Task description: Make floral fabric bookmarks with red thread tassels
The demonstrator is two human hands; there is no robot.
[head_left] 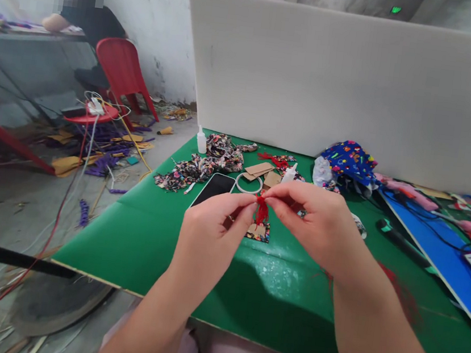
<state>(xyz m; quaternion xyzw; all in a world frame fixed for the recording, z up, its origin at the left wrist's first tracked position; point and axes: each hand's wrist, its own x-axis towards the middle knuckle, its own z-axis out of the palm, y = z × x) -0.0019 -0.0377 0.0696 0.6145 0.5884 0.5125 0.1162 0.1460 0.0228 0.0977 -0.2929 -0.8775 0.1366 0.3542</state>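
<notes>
Over the green tabletop (142, 234), my left hand (216, 226) and my right hand (312, 214) meet fingertip to fingertip. Both pinch the top of a small red tassel (262, 209), whose threads hang down between them. Just beneath lies a patterned fabric piece (263, 234) with a tan patch on it. Beyond my fingers are a white ring (249, 184), brown card pieces (259, 169) and a white squeeze bottle (289, 173). A phone (217, 188) with a dark screen is partly covered by my left hand.
Bunched patterned fabric (206, 164) and a second white bottle (201, 140) stand at the table's back left. A blue patterned cloth (347, 159) is at the back right, near pink glue guns (413, 194) and cables. A tall white panel (336, 86) closes off the far edge. A person sits by a red chair (122, 65).
</notes>
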